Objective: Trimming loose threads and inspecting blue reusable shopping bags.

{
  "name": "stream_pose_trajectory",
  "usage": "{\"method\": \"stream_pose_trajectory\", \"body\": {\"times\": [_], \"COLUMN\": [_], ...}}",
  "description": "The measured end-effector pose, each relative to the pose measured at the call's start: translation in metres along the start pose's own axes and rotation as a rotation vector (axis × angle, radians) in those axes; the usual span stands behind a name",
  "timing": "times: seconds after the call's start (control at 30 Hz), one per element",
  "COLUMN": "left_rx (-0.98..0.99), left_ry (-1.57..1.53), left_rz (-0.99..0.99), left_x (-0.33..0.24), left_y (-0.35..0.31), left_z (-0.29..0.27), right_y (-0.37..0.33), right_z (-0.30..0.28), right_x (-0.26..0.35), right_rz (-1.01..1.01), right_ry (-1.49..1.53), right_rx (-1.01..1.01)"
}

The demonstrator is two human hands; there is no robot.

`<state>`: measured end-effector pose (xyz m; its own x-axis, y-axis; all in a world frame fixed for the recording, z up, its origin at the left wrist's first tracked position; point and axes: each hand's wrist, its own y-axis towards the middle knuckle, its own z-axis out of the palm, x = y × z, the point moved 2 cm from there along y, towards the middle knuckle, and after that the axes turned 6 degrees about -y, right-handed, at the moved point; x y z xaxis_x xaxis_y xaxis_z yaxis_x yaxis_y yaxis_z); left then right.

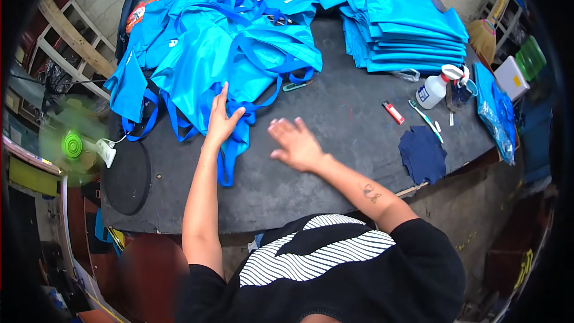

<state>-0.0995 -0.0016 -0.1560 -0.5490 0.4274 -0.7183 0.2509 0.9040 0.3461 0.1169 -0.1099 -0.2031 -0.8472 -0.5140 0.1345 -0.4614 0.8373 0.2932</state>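
Bright blue tote bags with darker blue straps lie in a loose, crumpled heap on the left of the dark table. My left hand rests on the near edge of this heap, its thumb and forefinger stretched apart against the fabric. Below its fingertips a blue strap hangs toward me. To the right, my right hand is over the bare tabletop with its fingers spread, slightly smeared by motion. It holds nothing. A small green-handled tool lies beside the heap, partly under a strap.
A neat stack of folded blue bags sits at the far right. Near it are a white spray bottle, a red lighter, a toothbrush and a navy cloth. A running fan stands off the left edge.
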Motion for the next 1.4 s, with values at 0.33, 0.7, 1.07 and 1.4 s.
{"method": "stream_pose_trajectory", "body": {"times": [0.33,0.7,1.07,1.4], "left_rx": [-0.096,-0.175,-0.133,0.264], "left_ry": [0.163,0.077,-0.069,0.148], "left_rz": [0.203,0.160,0.125,0.396], "left_x": [0.023,0.021,0.033,-0.193], "left_y": [-0.027,-0.037,-0.029,-0.131], "left_z": [0.028,0.029,0.026,0.009], "right_y": [-0.125,-0.328,0.021,0.012], "right_z": [-0.034,-0.135,-0.026,-0.008], "right_x": [-0.094,-0.038,-0.090,-0.108], "right_rz": [0.877,1.558,0.214,0.394], "right_ry": [-0.316,-0.030,0.235,-0.154], "right_rx": [-0.020,0.731,-0.270,-0.264]}}
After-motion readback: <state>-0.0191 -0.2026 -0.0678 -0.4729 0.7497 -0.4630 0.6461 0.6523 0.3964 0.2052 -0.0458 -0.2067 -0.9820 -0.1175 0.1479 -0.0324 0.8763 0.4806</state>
